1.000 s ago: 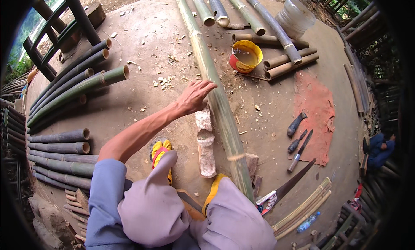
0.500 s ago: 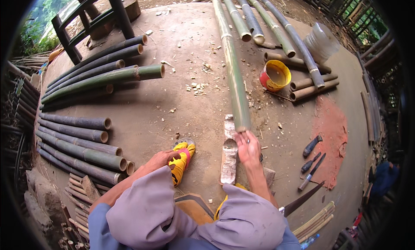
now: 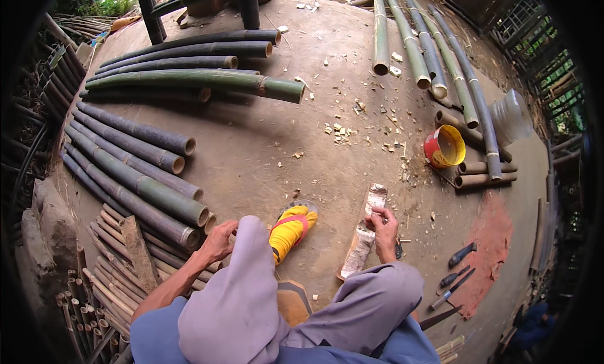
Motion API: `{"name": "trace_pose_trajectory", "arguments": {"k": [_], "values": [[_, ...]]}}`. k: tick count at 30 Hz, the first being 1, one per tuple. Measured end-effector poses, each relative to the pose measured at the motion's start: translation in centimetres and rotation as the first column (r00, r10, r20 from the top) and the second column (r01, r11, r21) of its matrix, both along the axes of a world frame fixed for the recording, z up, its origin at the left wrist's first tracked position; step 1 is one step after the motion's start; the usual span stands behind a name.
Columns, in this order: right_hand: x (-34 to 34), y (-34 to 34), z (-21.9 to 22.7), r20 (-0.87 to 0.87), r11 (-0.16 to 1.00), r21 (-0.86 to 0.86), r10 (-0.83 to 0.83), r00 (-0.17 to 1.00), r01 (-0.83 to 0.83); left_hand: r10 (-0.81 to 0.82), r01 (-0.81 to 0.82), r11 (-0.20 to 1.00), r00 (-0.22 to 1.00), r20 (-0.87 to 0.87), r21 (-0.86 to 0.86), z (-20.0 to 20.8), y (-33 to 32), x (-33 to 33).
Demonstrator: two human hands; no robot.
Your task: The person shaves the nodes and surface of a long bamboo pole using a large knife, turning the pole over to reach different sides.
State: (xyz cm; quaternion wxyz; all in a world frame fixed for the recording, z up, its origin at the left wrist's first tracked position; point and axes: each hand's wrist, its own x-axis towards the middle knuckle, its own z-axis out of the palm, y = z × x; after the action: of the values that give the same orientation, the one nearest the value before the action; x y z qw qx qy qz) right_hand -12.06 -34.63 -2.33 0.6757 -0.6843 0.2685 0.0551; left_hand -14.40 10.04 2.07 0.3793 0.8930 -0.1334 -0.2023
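Observation:
My right hand [image 3: 384, 233] hovers over or rests on a pale, notched wooden block [image 3: 358, 251] lying on the ground. Its fingers are loosely bent, with nothing seen in them. Beside my raised left knee, my left hand [image 3: 219, 243] hangs with its fingers loosely curled and partly apart, near the ends of the bamboo poles at left. I see no object in it. Between the hands is my foot in a yellow sock [image 3: 289, 235] and a sandal with a pinkish-red strap. A green bamboo pole [image 3: 380, 40] lies far ahead, apart from both hands.
Dark bamboo poles [image 3: 145, 188] lie stacked at left. More poles [image 3: 434, 49] extend at far right beside a yellow-and-red bucket [image 3: 433, 151]. Several knives [image 3: 452, 290] lie at right near reddish ground. Wood chips [image 3: 340, 132] litter the middle. Thin bamboo sticks [image 3: 119, 282] fill the lower left.
The green bamboo pole my right hand touched has gone away from me to the far side. My right hand has drawn back over the wooden block. The view has shifted left.

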Motion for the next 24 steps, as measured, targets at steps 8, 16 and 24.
{"name": "trace_pose_trajectory", "arguments": {"k": [8,16,24], "values": [[-1.8,-10.5,5.5,-0.029,0.974,-0.177,-0.149,0.988,0.141,0.493,-0.571,0.82,0.671,0.554,-0.039,2.9,6.0,0.0],[5.9,-10.2,21.0,0.244,0.92,-0.391,0.14,0.96,-0.034,0.94,-0.978,0.2,0.208,0.272,0.057,-1.1,14.1,4.5],[10.2,0.0,21.6,-0.075,0.561,-0.622,0.652,0.754,-0.547,0.981,-0.994,-0.073,-0.087,0.173,-0.085,-4.9,9.9,5.2]]}}
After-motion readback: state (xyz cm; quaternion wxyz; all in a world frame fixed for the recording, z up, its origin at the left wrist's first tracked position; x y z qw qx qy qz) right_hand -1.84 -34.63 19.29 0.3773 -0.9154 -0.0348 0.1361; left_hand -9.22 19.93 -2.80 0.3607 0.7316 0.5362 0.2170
